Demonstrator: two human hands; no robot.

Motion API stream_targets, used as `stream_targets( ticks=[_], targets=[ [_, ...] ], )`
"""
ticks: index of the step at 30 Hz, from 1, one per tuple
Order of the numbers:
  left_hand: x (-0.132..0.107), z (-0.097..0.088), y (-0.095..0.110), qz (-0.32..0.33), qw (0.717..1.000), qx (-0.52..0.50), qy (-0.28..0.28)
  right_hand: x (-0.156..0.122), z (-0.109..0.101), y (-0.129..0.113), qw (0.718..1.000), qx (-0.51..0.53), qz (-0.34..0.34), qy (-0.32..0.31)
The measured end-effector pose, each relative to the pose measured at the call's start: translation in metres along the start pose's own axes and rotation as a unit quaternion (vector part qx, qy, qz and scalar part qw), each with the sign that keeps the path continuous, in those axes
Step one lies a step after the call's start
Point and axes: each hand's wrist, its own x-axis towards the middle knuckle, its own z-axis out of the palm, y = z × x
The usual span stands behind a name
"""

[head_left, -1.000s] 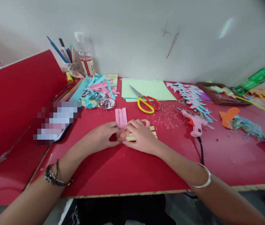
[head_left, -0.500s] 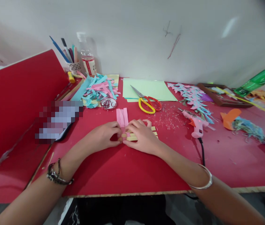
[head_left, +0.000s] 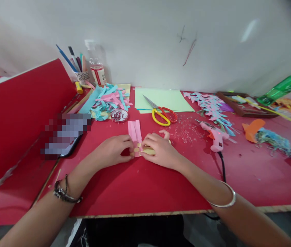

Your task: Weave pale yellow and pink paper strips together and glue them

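Note:
Pink paper strips (head_left: 134,130) lie side by side on the red table, pointing away from me, with yellow paper strips (head_left: 149,151) crossing them in what looks like a weave. My left hand (head_left: 116,149) is closed at the left ends of the yellow strips, thumb and fingers pinched together. From the right, my right hand (head_left: 160,151) pinches the yellow strips just beside the pink ones and covers much of their length. Its little finger is raised. Exactly which strips each hand grips is partly hidden by the fingers.
Scissors (head_left: 164,116) with yellow and red handles rest partly on pale green paper (head_left: 160,96). A pink glue gun (head_left: 216,137) lies to the right, near paper scraps. At left are a phone (head_left: 68,133), a heap of cut strips (head_left: 109,99) and an upright red board (head_left: 24,120).
My right hand has shifted slightly right, its fingers drawn in more tightly. More of the pink strips and crossing now shows between my hands. My left hand stays nearly in place.

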Motion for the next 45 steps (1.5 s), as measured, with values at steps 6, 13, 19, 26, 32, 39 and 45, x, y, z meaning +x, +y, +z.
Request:
stream_targets(
  ticks=[6, 13, 19, 26, 32, 39, 45],
  targets=[
    [0.001, 0.000, 0.003, 0.010, 1.000, 0.008, -0.005, -0.002, -0.001, 0.007, 0.999, -0.002, -0.030, -0.033],
    [-0.014, -0.031, -0.014, -0.152, 0.953, 0.211, 0.157, -0.001, -0.001, 0.006, 0.999, 0.004, -0.028, -0.042],
    [-0.038, -0.036, -0.047, -0.339, 0.877, 0.225, 0.256, -0.002, -0.001, 0.007, 0.999, 0.013, -0.029, -0.041],
    [-0.021, -0.022, -0.036, -0.233, 0.903, 0.245, 0.263, -0.001, -0.002, 0.006, 0.999, 0.015, -0.027, -0.042],
    [0.002, 0.009, -0.003, -0.078, 0.975, 0.178, 0.105, -0.001, -0.003, 0.006, 0.998, 0.016, -0.013, -0.052],
    [-0.002, 0.024, 0.000, -0.058, 0.985, 0.158, 0.027, -0.001, -0.002, 0.007, 0.998, 0.020, -0.017, -0.057],
    [-0.001, 0.025, -0.001, -0.061, 0.987, 0.149, -0.003, 0.000, -0.001, 0.008, 0.998, 0.027, -0.023, -0.052]
  ],
)
